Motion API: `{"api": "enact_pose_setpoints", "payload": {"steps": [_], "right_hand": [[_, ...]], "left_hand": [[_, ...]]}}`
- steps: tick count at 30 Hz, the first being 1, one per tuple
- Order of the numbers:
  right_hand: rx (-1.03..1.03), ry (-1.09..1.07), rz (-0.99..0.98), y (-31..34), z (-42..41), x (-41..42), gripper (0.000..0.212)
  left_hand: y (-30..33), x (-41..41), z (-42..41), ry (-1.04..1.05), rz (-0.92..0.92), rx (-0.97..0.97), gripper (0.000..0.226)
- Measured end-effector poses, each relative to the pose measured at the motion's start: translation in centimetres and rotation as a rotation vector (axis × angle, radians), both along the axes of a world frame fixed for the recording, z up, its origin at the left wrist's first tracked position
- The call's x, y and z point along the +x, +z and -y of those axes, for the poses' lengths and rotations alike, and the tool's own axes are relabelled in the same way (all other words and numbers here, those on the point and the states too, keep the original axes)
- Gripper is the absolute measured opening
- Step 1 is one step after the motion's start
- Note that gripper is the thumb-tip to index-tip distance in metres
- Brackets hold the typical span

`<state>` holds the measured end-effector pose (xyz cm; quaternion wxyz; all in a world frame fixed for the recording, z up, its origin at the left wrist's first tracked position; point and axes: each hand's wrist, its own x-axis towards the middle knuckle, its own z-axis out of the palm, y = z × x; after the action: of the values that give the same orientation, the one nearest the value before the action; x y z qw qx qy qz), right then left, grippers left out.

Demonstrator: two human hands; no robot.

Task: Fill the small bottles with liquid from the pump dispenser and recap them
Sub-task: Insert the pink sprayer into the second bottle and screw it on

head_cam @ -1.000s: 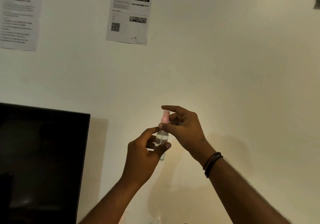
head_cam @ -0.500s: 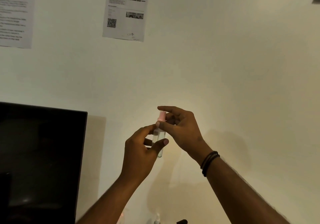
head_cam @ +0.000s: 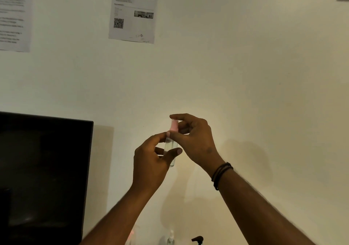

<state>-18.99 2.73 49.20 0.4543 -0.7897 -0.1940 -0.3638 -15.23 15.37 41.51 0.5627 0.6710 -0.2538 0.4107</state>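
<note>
One small clear bottle [head_cam: 170, 148] is held upright in mid-air in front of the pale wall [head_cam: 245, 65], with clear liquid inside and a pink cap [head_cam: 174, 126] under a clear cover at its top. No label or writing shows on it. The left hand [head_cam: 151, 161] pinches the bottle's body between thumb and curled fingers from the left. The right hand [head_cam: 194, 140] grips the pink cap from the right, its forefinger arched over the top; dark cords [head_cam: 221, 174] circle that wrist. On the wall far above hangs a printed sheet [head_cam: 133, 11] with a QR code and two small photos, its text too blurred to read, and another blurred sheet [head_cam: 14, 16] at far left. A dark monitor [head_cam: 43, 178] fills the lower left. At the bottom edge stand a small spray bottle [head_cam: 171, 239] and a black pump head [head_cam: 198, 239].
</note>
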Motion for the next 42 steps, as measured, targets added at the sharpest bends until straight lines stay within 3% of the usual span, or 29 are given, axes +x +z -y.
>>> {"api": "enact_pose_setpoints", "payload": {"steps": [4,8,18,29,35,42], "right_hand": [[-0.008,-0.033,0.004,0.04,-0.18,0.02,0.037],[0.077,-0.005,0.0,0.19,-0.32,0.16,0.024],[0.101,-0.027,0.069,0.06,-0.47,-0.51,0.026],[0.16,0.035,0.008,-0.46,-0.11,-0.14,0.027],[0.11,-0.055,0.024,-0.39,-0.23,-0.42,0.027],[0.181,-0.001,0.016,-0.59,-0.21,-0.15,0.011]], "left_hand": [[-0.02,-0.23,0.03,-0.006,0.001,-0.007,0.061],[-0.09,-0.31,-0.12,-0.015,-0.002,-0.012,0.046],[0.35,-0.75,0.13,-0.04,0.013,-0.024,0.051],[-0.09,-0.7,0.0,-0.009,0.002,-0.018,0.046],[-0.24,-0.68,0.14,0.004,-0.014,-0.009,0.053],[-0.27,-0.84,0.09,0.004,-0.018,0.011,0.044]]}}
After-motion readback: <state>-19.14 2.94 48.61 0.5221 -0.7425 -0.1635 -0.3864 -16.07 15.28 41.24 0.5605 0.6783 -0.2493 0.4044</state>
